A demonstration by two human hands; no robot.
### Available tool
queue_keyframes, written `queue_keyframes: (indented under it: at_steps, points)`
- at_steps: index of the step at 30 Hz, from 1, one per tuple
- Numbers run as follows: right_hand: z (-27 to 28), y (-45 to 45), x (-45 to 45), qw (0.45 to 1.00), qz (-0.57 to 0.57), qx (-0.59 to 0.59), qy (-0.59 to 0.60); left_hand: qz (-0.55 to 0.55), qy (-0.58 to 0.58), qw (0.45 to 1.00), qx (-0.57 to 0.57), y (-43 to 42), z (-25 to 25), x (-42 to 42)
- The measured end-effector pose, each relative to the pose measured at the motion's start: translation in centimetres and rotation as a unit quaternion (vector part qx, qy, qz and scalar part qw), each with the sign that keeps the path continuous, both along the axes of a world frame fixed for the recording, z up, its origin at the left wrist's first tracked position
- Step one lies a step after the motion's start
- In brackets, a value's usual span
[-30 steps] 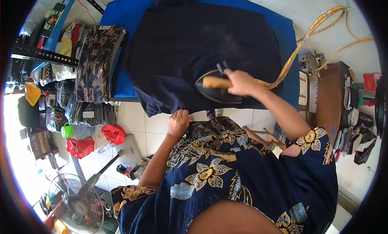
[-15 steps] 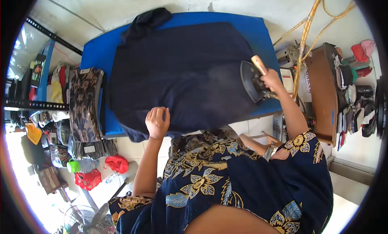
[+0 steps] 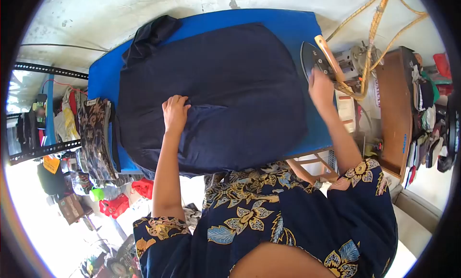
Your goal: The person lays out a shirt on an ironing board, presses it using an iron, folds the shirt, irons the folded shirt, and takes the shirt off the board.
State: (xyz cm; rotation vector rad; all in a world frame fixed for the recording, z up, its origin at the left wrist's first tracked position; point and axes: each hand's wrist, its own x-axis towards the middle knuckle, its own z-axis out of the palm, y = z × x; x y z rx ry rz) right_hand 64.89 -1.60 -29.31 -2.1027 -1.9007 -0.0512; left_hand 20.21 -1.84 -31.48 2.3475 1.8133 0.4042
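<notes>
A dark navy garment (image 3: 249, 100) lies spread over a blue-topped table, with a loose dark part (image 3: 156, 31) bunched at its upper left. My left hand (image 3: 175, 116) rests on the cloth left of centre, fingers slightly bent, next to a short crease. The iron (image 3: 314, 59), with its wooden handle (image 3: 330, 57), is at the table's right edge, off the garment. Close beside it is my right hand (image 3: 321, 91), somewhat blurred. The handle's whole length shows uncovered, and my fingers look loose and off it.
Blue table surface (image 3: 293, 26) shows along the back and right. Folded camouflage clothes (image 3: 93, 129) are stacked at the left edge. A yellowish wrapped cord (image 3: 374, 28) hangs at right, near a brown wooden cabinet (image 3: 394, 115). A fan (image 3: 117, 266) stands low at left.
The iron has moved from the garment up and right to the table's edge, and my right hand has come off its handle. My left hand has moved up onto the cloth.
</notes>
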Motion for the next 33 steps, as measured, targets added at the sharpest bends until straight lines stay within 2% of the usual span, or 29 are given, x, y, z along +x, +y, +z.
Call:
queue_keyframes:
  at_steps: [2, 3, 5, 6, 8, 9, 10, 12, 13, 14, 15, 17, 18, 20, 22, 25, 27, 28, 29, 31, 33]
  points:
    - [-3.0, -3.4, -1.7, 0.99, -0.099, -0.094, 0.043, 0.003, 0.001, 1.0, 0.001, 0.2, 0.1, -0.2]
    - [-4.4, -3.9, -1.8, 0.989, -0.099, -0.095, 0.047, 0.0, -0.003, 1.0, 0.0, 0.2, 0.2, -0.1]
    - [-5.7, -4.7, -1.8, 0.967, -0.138, -0.119, 0.178, -0.005, -0.006, 1.0, 0.003, 0.5, 0.3, -0.2]
    - [-5.8, -4.7, -1.9, 0.966, -0.141, -0.12, 0.18, -0.004, -0.011, 1.0, 0.012, 0.8, 0.4, -0.4]
    - [-5.6, -4.2, -1.8, 0.987, -0.139, 0.0, 0.082, -0.006, -0.018, 1.0, 0.019, 1.2, 0.1, -0.4]
    - [-5.7, -4.1, -1.9, 0.989, -0.14, -0.007, 0.051, -0.014, -0.016, 0.999, 0.037, 1.1, -0.3, -0.2]
    - [-5.7, -4.4, -2.3, 0.989, -0.142, -0.007, 0.049, -0.022, -0.015, 0.998, 0.056, 1.0, -0.7, 0.0]
    - [-4.3, -4.3, -4.5, 0.971, -0.22, 0.048, 0.081, -0.014, -0.015, 0.985, 0.171, 0.0, -1.6, 1.1]
    - [-4.0, -4.5, -5.8, 0.983, -0.14, 0.103, 0.061, -0.008, -0.02, 0.975, 0.223, -1.1, -1.7, 2.0]
    - [-3.9, -4.9, -6.8, 0.985, -0.058, 0.155, 0.041, -0.06, -0.021, 0.981, 0.181, -2.4, -2.8, 2.2]
    - [-4.7, -6.0, -7.7, 0.994, 0.042, 0.063, 0.081, -0.132, -0.078, 0.984, 0.094, -3.7, -3.2, 2.9]
    - [-5.2, -8.0, -9.3, 0.995, 0.103, 0.001, 0.021, -0.124, -0.094, 0.987, 0.046, -5.1, -3.1, 3.5]
    - [-4.3, -8.5, -9.3, 0.998, 0.047, 0.015, -0.042, -0.019, -0.037, 0.999, -0.009, -5.1, -1.6, 3.3]
    - [-5.0, -8.4, -9.3, 0.998, 0.02, 0.014, -0.057, 0.096, 0.011, 0.994, 0.042, -4.9, -2.4, 3.0]
    - [-4.9, -7.0, -9.0, 0.997, -0.007, 0.024, -0.074, 0.097, 0.026, 0.995, 0.022, -4.9, -3.0, 2.6]
    - [-2.3, -4.2, -10.9, 0.987, 0.122, 0.072, 0.081, 0.036, 0.009, 0.998, 0.042, -5.6, -3.2, 0.7]
    - [-3.6, -2.0, -9.9, 0.985, 0.15, 0.083, 0.01, 0.164, 0.026, 0.984, 0.06, -4.9, -1.7, -2.7]
    - [-5.8, -1.3, -7.8, 0.996, 0.057, -0.059, -0.021, 0.257, 0.066, 0.961, 0.078, -4.2, -2.1, -5.9]
    - [-6.3, -1.7, -6.7, 0.996, 0.065, -0.054, -0.043, 0.356, 0.133, 0.925, 0.027, -4.7, -3.0, -9.8]
    - [-7.5, -1.6, -5.8, 0.993, 0.059, -0.072, -0.068, 0.43, 0.143, 0.891, 0.019, -5.6, -6.5, -17.4]
    - [-8.1, -2.1, -6.0, 0.995, 0.056, -0.058, -0.063, 0.411, 0.154, 0.898, -0.012, -6.1, -6.0, -18.9]
